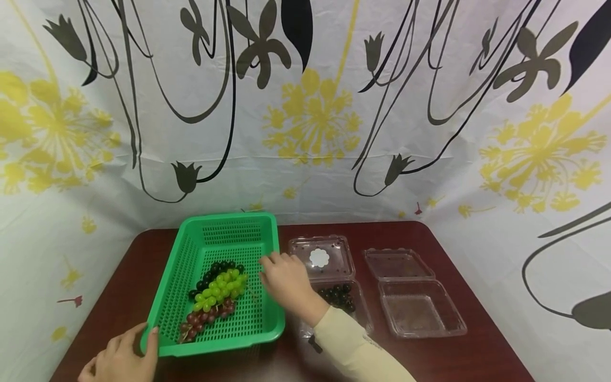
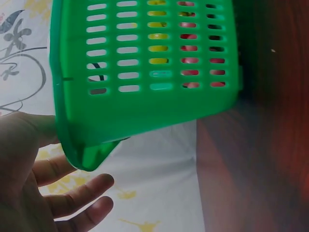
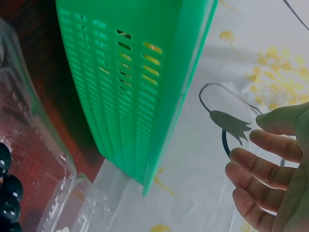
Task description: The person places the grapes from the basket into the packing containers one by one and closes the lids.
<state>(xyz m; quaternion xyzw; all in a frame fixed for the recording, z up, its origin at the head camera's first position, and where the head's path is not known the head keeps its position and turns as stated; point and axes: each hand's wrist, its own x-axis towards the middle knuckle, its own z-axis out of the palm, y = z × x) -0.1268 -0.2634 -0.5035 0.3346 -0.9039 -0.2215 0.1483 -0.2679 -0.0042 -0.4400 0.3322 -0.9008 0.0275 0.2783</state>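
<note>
A green plastic basket point(image 1: 281, 323) holds bunches of dark grapes point(image 1: 210, 278), green grapes point(image 1: 220, 289) and red grapes point(image 1: 206, 320), lying side by side. My left hand point(image 1: 123, 354) pinches the basket's near left corner between thumb and index finger; its other fingers extend past the rim in the left wrist view. Above the basket's right rim is my right hand point(image 1: 291, 281), fingers loosely bent, with nothing between them in the right wrist view. Just right of the basket, an opened clear clamshell box point(image 1: 360, 302) contains more dark grapes point(image 1: 339, 297), partly hidden by my right forearm.
A second clear clamshell box point(image 1: 420, 307) stands farther right, its lid point(image 1: 398, 263) folded back and no fruit inside. Both boxes and the basket are on a dark red-brown table point(image 1: 477, 339). A patterned cloth point(image 1: 315, 191) hangs behind the table.
</note>
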